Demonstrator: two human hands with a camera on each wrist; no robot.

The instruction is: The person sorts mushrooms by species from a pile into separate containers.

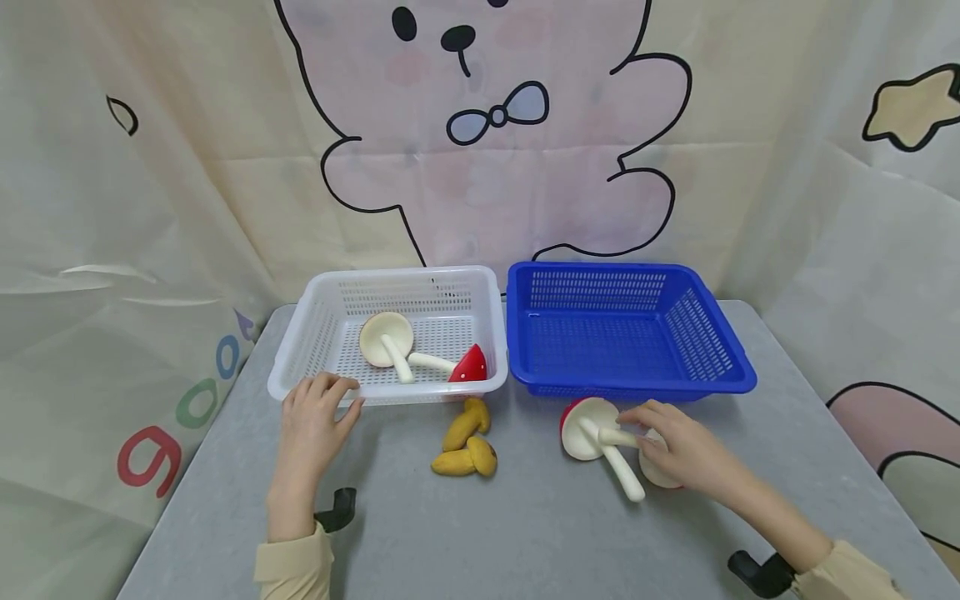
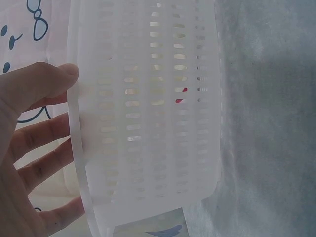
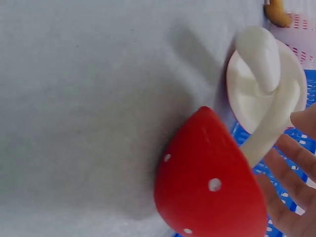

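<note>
My left hand (image 1: 311, 429) holds the near rim of the white basket (image 1: 288, 367), fingers over the edge and thumb at the outer wall. Two toy mushrooms lie inside, one showing a cream underside (image 1: 375, 342), the other a red spotted cap (image 1: 470, 367). My right hand (image 1: 693, 450) pinches the pale stem of a red-capped toy mushroom (image 3: 210, 182), with thumb and fingers either side of it. That stem crosses over another toy mushroom (image 1: 622, 475), which lies underside up on the table.
Behind the right hand stands a blue basket (image 1: 633, 387), side by side with the white one. Two yellow-brown toy mushrooms (image 1: 467, 425) lie on the grey table (image 1: 510, 533) before the white basket. A printed curtain (image 1: 570, 192) hangs at the back and sides.
</note>
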